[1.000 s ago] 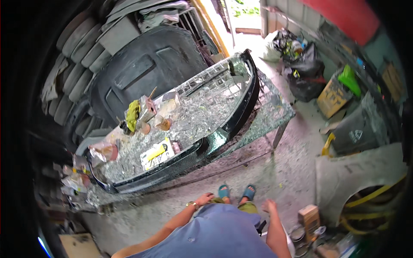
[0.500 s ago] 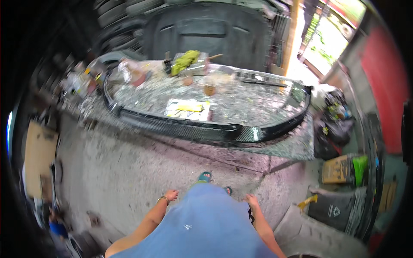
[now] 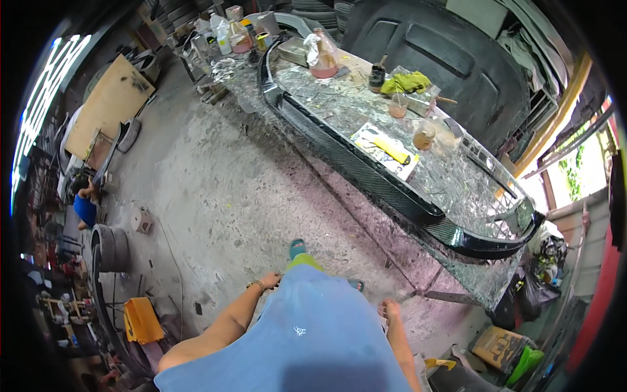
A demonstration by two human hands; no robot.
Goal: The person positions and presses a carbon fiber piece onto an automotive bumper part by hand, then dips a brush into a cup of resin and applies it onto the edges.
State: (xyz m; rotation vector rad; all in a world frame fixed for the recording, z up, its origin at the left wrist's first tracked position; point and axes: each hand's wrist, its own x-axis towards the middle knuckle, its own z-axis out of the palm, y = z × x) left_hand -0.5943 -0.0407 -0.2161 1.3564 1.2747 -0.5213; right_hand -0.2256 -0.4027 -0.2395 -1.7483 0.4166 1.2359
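Both hands hang beside my body at the bottom of the view. My left hand [image 3: 270,281] is empty, its fingers loosely bent. My right hand [image 3: 390,310] is empty too, fingers slightly curled apart. Beyond them, a long curved black carbon-weave part [image 3: 353,166] lies along the near edge of a paint-spattered table [image 3: 457,183]. Within its curve are a printed sheet [image 3: 398,166] with a yellow item [image 3: 390,147], small cups of brown liquid [image 3: 423,136], a yellow-green cloth [image 3: 405,81], a dark pot [image 3: 377,77] with a stick, and a pink-stained jug [image 3: 321,60].
A co-worker in blue [image 3: 85,206] crouches at far left by a propped board [image 3: 108,104]. Tyres [image 3: 104,251] and an orange cloth [image 3: 140,320] sit lower left. A large black moulded panel [image 3: 437,59] stands behind the table; black bags [image 3: 529,297] and a box [image 3: 496,349] lie right.
My view has swung left, so the table runs diagonally and the left of the workshop, with the co-worker, has come into view. My hands still hang at my sides.
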